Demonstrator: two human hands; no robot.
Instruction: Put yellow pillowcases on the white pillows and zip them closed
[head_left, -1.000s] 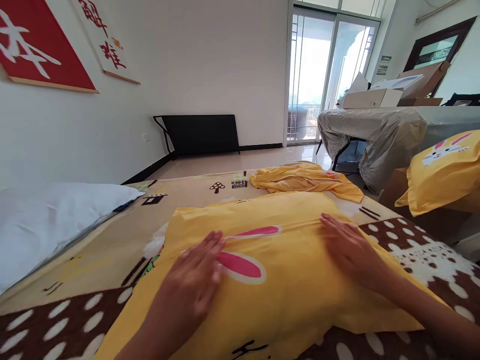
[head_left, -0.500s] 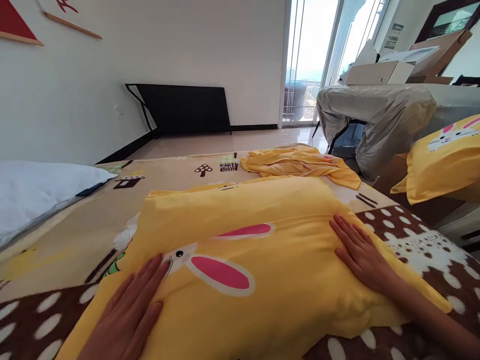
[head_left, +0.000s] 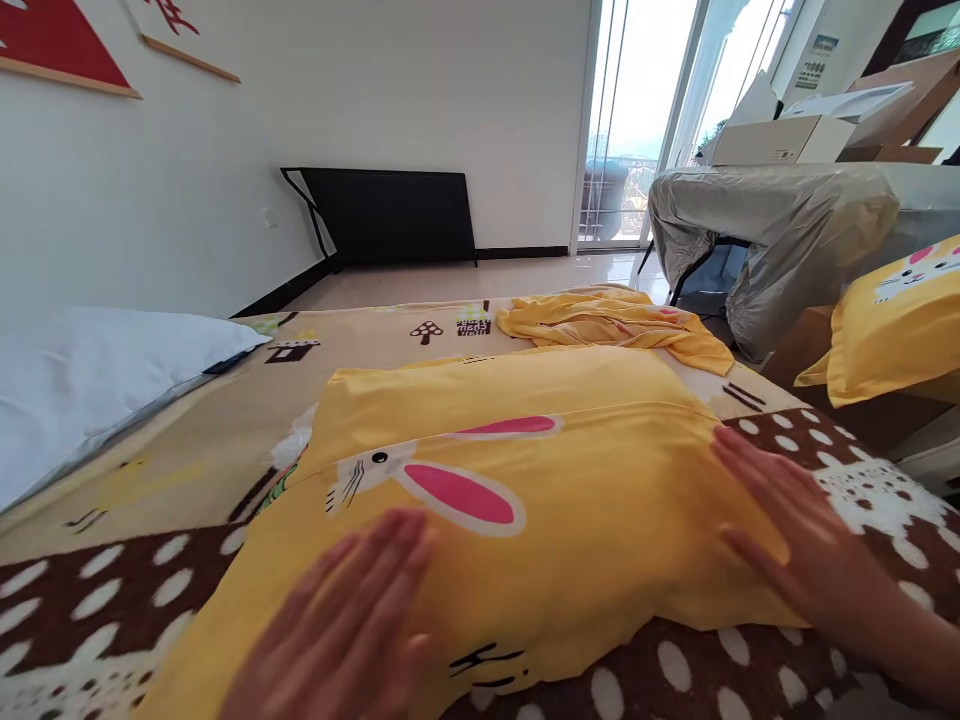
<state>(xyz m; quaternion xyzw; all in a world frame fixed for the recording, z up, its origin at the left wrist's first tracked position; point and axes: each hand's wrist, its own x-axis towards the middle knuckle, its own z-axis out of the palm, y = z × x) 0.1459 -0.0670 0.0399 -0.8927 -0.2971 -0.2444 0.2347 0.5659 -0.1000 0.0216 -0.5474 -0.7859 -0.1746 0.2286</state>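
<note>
A plump yellow pillow (head_left: 585, 520) with a printed rabbit, its ears pink and white, lies on the bed in front of me. My left hand (head_left: 352, 620) is over its near left part, fingers stretched out and blurred by motion. At the pillow's right edge is my right hand (head_left: 787, 520), also flat with the thumb apart and smeared. Whether either palm presses on the cloth or hovers just above it, I cannot tell. Neither hand grips anything.
A crumpled yellow cloth (head_left: 615, 320) lies behind the pillow. On the left is a white pillow (head_left: 112, 380); at the right, another yellow rabbit pillow (head_left: 892, 330). The patterned bedspread (head_left: 180, 450) covers the bed. Beyond stand a plastic-covered table (head_left: 780, 200) with boxes and a black panel (head_left: 397, 215).
My left hand has moved right across the pillow, and my right hand has shifted outward to its right edge. The view has turned slightly left. More print shows at the pillow's near edge.
</note>
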